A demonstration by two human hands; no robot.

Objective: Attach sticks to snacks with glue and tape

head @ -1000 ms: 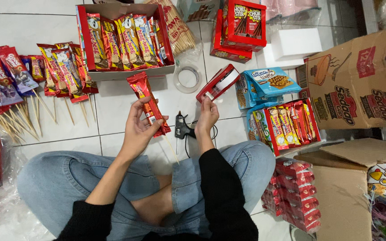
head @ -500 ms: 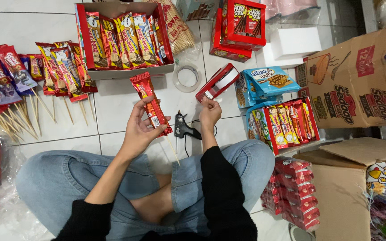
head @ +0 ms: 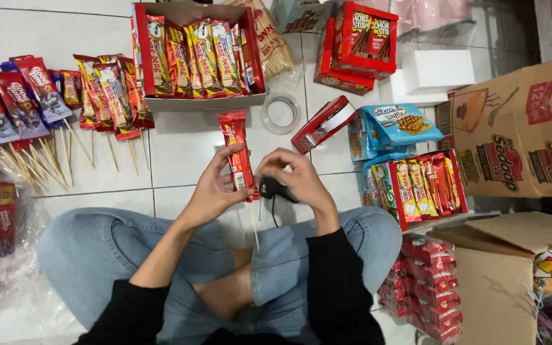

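My left hand (head: 214,186) holds a long red snack packet (head: 236,145) upright by its lower end. A thin wooden skewer (head: 254,225) sticks down from the packet over my knees. My right hand (head: 296,177) is curled just right of the packet's lower end, fingertips close to it; whether they touch it is unclear. Under that hand a black corded tool (head: 275,190) lies on the tile floor, partly hidden by the fingers.
An open red box of packets (head: 196,99) stands ahead, with skewered packets (head: 107,96) fanned out at left. A tape roll (head: 281,114), a small red box (head: 322,124), blue packs (head: 396,124), another packet tray (head: 420,185) and cardboard cartons (head: 519,147) crowd the right.
My right hand has moved left from beside the small red box, over the black tool, towards the packet. The left hand keeps holding the packet, shifted slightly.
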